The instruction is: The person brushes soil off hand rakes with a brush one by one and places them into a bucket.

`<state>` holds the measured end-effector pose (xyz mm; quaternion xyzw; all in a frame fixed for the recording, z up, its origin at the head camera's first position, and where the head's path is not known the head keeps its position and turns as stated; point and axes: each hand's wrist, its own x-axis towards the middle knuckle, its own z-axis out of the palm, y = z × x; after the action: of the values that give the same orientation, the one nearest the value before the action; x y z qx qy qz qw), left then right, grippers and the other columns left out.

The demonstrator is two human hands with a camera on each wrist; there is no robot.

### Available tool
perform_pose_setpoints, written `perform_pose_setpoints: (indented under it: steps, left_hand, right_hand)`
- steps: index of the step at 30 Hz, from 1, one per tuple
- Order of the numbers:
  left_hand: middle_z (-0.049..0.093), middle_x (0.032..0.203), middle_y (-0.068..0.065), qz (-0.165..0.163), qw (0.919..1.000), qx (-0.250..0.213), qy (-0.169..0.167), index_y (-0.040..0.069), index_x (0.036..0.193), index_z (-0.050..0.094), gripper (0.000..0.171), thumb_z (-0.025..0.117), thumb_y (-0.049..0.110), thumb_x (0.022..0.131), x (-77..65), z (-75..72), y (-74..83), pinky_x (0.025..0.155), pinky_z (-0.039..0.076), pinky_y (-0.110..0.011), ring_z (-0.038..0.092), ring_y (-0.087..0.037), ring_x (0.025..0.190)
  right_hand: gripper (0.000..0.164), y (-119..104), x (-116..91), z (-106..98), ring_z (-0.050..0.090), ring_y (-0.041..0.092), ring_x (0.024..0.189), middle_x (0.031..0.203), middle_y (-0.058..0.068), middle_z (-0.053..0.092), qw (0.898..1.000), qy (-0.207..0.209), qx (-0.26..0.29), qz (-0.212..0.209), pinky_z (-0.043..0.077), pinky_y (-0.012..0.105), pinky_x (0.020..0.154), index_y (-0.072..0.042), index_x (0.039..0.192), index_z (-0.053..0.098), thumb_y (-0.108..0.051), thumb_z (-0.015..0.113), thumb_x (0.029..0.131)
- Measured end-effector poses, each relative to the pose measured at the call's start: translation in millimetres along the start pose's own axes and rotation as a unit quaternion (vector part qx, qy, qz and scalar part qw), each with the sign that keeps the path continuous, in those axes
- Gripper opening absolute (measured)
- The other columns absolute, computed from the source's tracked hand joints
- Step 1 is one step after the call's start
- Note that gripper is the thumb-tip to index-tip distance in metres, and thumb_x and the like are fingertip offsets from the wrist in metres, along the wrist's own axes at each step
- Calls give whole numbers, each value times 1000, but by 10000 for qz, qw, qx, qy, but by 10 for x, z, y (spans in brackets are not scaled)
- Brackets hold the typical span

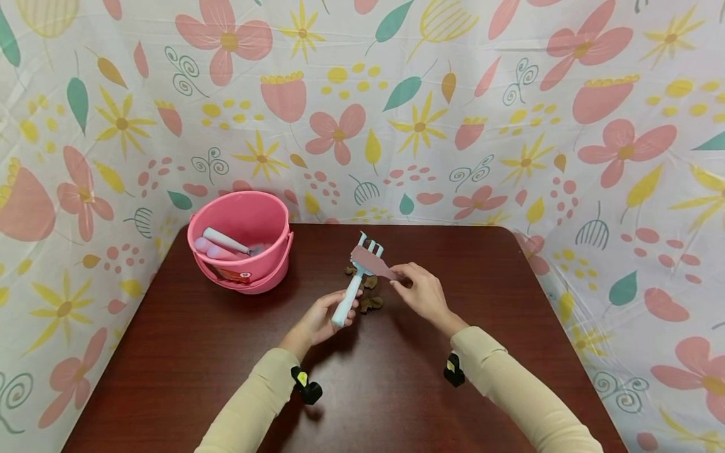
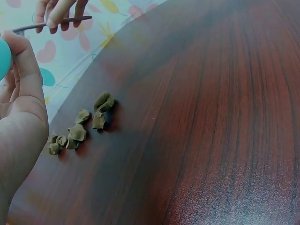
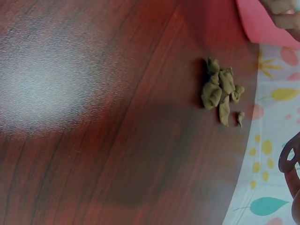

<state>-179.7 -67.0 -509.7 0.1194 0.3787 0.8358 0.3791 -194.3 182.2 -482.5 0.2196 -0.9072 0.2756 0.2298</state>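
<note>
My left hand (image 1: 323,319) grips the pale blue handle of a small toy rake (image 1: 347,302), its tines pointing up and away. In my right hand (image 1: 423,292) is a dusty-pink flat scraper (image 1: 370,260), pinched at its narrow end. The scraper's broad blade lies across the rake head; whether it touches the tines is hard to tell. Below both tools, lumps of brown-green clay (image 1: 371,304) lie on the table. These clay pieces (image 2: 77,132) show clearly in the left wrist view, and the clay (image 3: 212,93) also in the right wrist view.
A pink bucket (image 1: 272,267) stands at the table's back left, holding several tools with white and pink-purple handles (image 1: 223,239). The dark wood table (image 1: 396,402) backs onto a flower-patterned cloth (image 1: 362,170). Cloth hangs along both sides too.
</note>
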Motion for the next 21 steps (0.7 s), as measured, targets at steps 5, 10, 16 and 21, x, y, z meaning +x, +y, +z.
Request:
perform_pose_setpoints:
  steps: [5, 10, 16, 21]
  left_hand:
    - [54, 92, 1, 17, 10000, -42, -14, 3, 125, 40, 33, 27, 17, 99, -1, -9, 1, 63, 46, -19, 54, -7, 70]
    - [54, 91, 1, 14, 10000, -79, 1, 1, 127, 37, 34, 26, 17, 99, 4, -10, -16, 64, 46, -19, 55, -7, 70]
    - [55, 89, 1, 1, 9999, -124, 46, 5, 123, 43, 31, 28, 17, 99, 4, -38, -32, 63, 47, -20, 55, -7, 69]
    - [56, 89, 0, 40, 9999, -110, 19, 5, 121, 45, 30, 29, 16, 98, 3, -42, -27, 63, 47, -20, 55, -8, 69]
  right_hand:
    - [24, -44, -9, -1, 59, 13, 69, 86, -3, 64, 9999, -167, 11, 8, 43, 28, 55, -16, 102, 67, -17, 71, 79]
    - [22, -18, -4, 25, 58, 9, 70, 86, -4, 63, 9998, -163, -61, 117, 44, 27, 57, -18, 101, 67, -19, 71, 79]
    - [23, 47, 6, 41, 58, 9, 72, 86, -4, 63, 9999, -59, -81, 15, 46, 28, 58, -18, 101, 67, -18, 73, 78]
    - [22, 87, 21, 28, 59, 11, 72, 87, -4, 63, 10000, -52, -75, 0, 46, 29, 57, -18, 101, 67, -19, 72, 79]
